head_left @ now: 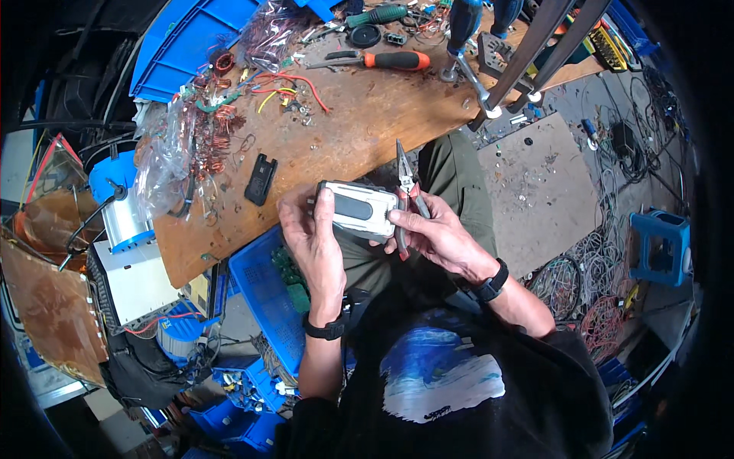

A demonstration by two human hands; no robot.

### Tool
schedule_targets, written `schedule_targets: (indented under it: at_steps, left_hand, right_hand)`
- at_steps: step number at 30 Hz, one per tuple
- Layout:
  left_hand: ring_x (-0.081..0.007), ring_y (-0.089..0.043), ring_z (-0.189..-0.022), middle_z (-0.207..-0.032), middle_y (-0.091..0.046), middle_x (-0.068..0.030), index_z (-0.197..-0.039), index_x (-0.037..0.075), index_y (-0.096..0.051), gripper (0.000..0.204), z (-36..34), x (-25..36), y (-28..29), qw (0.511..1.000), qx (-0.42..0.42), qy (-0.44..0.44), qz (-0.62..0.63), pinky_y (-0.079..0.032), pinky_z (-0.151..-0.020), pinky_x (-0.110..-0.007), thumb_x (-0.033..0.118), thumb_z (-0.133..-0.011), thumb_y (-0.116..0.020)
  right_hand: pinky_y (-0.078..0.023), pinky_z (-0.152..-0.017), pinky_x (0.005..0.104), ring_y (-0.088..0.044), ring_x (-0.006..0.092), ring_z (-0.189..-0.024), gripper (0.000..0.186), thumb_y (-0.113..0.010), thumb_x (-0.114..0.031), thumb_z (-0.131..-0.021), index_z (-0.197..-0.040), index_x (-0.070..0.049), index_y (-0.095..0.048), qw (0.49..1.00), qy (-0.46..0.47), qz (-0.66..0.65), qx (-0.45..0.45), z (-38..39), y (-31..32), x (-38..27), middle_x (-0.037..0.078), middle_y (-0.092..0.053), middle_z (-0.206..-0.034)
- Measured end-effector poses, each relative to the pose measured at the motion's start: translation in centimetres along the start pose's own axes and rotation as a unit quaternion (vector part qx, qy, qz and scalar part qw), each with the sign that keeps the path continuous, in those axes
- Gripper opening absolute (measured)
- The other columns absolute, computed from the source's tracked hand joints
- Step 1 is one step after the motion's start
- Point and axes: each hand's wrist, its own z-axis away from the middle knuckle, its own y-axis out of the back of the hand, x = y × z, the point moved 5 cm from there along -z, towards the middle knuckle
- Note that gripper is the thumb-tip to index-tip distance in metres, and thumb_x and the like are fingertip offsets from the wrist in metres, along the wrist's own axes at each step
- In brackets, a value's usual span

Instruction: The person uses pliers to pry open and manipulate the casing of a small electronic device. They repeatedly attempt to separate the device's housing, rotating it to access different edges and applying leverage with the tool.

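"What do I have on the torso?"

"I see a black cloth top (535, 402) with a large brushstroke-like print (442, 375), deep blue above, whitish below, its lower edge ragged."

"Sleeves?"

"I make out a plain black right sleeve (577, 363), ending near the elbow."

"And lower down the arms?"

"I find a black strap-like left wristband (326, 330) and a similar black right wristband (491, 283). Left hand (317, 249) and right hand (447, 241) are bare."

"Legs?"

"I see creased olive-green cloth trousers (472, 183)."
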Motion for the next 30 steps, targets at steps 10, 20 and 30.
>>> schedule_targets:
  at_steps: [10, 20, 30]
  left_hand:
    - [-0.0215, -0.057, -0.124, -0.131, -0.060, -0.0146, -0.148, 0.002, -0.041, 0.049, 0.5, 0.4, -1.1, 0.966, -0.153, 0.062, 0.201, -0.044, -0.109, -0.039, 0.014, -0.104, -0.058]
    - [-0.0220, -0.054, -0.131, -0.145, -0.053, -0.0177, -0.159, 0.005, -0.027, 0.072, 1.1, -0.4, -0.9, 0.963, -0.190, 0.093, 0.166, -0.041, -0.115, -0.039, 0.000, -0.097, -0.062]
    - [-0.0147, -0.063, -0.112, -0.128, -0.064, -0.0100, -0.155, 0.004, -0.035, 0.061, 1.0, 0.3, -0.7, 0.976, -0.178, 0.089, 0.091, -0.051, -0.095, -0.029, 0.002, -0.100, -0.060]
  right_hand:
    - [-0.062, -0.069, 0.0313, -0.075, 0.0267, -0.089, 0.038, -0.065, -0.017, -0.103, -0.133, -0.002, -0.047, 0.999, -0.001, -0.045, -0.005, 0.0, 0.1, -0.1, 0.016, -0.069, -0.113]
    - [-0.064, -0.066, 0.0326, -0.076, 0.0287, -0.084, 0.031, -0.059, -0.015, -0.105, -0.131, -0.003, -0.048, 0.992, -0.001, -0.123, 0.016, -0.8, 0.6, 0.0, 0.020, -0.070, -0.112]
    - [-0.063, -0.069, 0.0315, -0.075, 0.0301, -0.091, 0.033, -0.053, -0.021, -0.108, -0.132, 0.002, -0.051, 0.986, -0.042, -0.162, -0.015, -1.0, 0.9, 0.4, 0.028, -0.071, -0.111]
